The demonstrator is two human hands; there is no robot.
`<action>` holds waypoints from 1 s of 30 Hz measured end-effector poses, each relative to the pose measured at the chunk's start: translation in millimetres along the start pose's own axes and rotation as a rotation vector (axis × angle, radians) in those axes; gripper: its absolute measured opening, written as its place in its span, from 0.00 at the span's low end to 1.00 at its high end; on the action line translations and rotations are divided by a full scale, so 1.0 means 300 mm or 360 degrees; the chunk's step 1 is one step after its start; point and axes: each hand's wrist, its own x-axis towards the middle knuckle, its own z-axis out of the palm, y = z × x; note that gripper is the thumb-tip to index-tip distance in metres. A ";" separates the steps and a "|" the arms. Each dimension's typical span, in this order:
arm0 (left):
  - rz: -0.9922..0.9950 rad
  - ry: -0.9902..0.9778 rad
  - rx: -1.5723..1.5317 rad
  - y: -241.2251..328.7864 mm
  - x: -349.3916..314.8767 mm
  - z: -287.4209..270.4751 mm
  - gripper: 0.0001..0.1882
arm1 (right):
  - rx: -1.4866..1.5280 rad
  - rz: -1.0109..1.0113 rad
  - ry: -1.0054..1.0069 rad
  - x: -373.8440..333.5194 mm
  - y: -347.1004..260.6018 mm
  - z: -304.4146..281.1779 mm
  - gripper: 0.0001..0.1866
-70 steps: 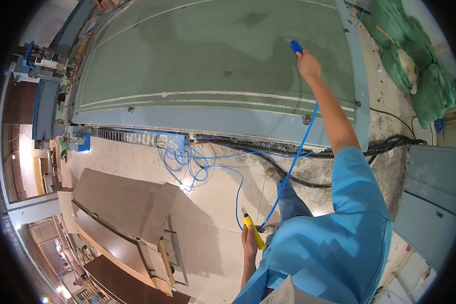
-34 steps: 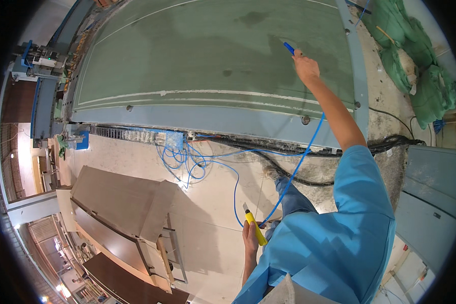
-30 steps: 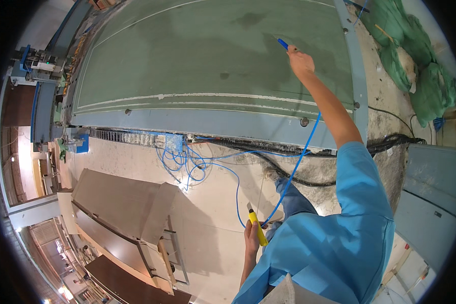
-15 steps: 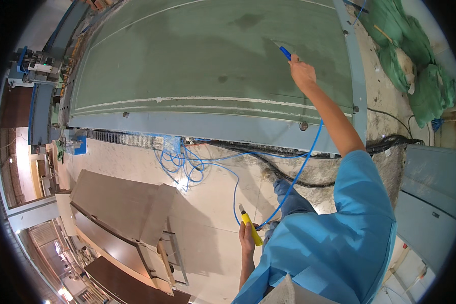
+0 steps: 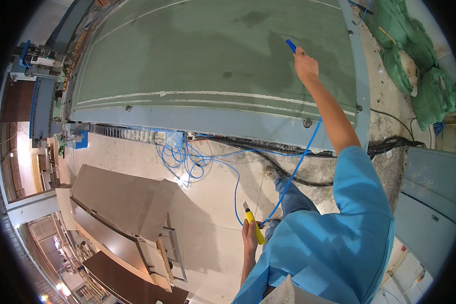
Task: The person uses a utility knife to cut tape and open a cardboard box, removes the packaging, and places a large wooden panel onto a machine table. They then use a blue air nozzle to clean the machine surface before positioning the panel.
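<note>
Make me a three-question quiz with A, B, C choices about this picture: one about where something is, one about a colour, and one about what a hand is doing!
1. Where is the right hand?
A. Reaching over the green panel
B. On the floor
C. In a pocket

2. What colour is the knife in the left hand?
A. Red
B. Yellow
C. White

3. How does the right hand carry the blue nozzle?
A. It lies dropped
B. Gripped, hose hanging down
C. Tucked under the arm

Answers: 1 A, the arm stretches above the panel. 2 B, its handle is bright yellow. 3 B, the fingers close round it and the hose trails off.
</note>
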 end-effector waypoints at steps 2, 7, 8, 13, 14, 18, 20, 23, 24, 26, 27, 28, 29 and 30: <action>-0.0080 0.0086 -0.0087 0.000 -0.006 0.000 0.20 | -0.0050 0.0090 -0.0224 -0.008 0.000 -0.004 0.16; -0.0101 -0.0017 -0.0013 -0.014 -0.001 -0.005 0.20 | 0.0080 0.0039 -0.0057 -0.007 0.000 -0.009 0.15; -0.0096 -0.0035 0.0013 -0.019 0.004 -0.006 0.20 | 0.0125 -0.0027 0.0048 -0.005 0.000 -0.009 0.14; -0.0093 0.0019 -0.0076 -0.033 0.027 -0.013 0.20 | 0.0123 0.0024 -0.0013 -0.011 0.004 -0.008 0.15; -0.0099 0.0000 -0.0114 -0.032 0.030 -0.015 0.19 | 0.0120 0.0062 -0.0008 -0.013 0.005 -0.008 0.15; -0.0089 -0.0044 0.0048 -0.013 0.037 -0.009 0.19 | 0.0193 0.0041 -0.0044 -0.011 0.010 -0.007 0.15; -0.0091 0.0014 -0.0057 -0.002 0.038 -0.005 0.19 | 0.0197 0.0103 -0.0186 -0.010 0.008 -0.003 0.15; -0.0096 0.0033 -0.0063 0.008 0.037 0.000 0.19 | 0.0280 0.0089 0.0016 -0.018 0.002 0.004 0.15; -0.0104 0.0012 -0.0043 0.009 0.038 0.001 0.19 | 0.0267 0.0065 0.0007 -0.023 0.000 0.005 0.15; -0.0114 0.0006 -0.0002 0.010 0.038 -0.001 0.19 | 0.0277 -0.0031 0.0144 -0.034 -0.004 0.004 0.15; -0.0118 0.0022 0.0015 0.008 0.038 -0.003 0.19 | 0.0227 0.0061 -0.0005 -0.039 -0.005 0.002 0.15; -0.0096 0.0058 0.0043 0.006 0.037 -0.004 0.19 | 0.0226 0.0078 -0.0042 -0.041 -0.007 -0.001 0.14; -0.0112 0.0046 -0.0018 0.003 0.036 -0.006 0.19 | 0.0191 0.0155 -0.0202 -0.041 -0.009 -0.006 0.13; -0.0108 0.0061 -0.0061 0.001 0.035 -0.006 0.18 | 0.0218 0.0105 -0.0059 -0.038 -0.012 -0.011 0.14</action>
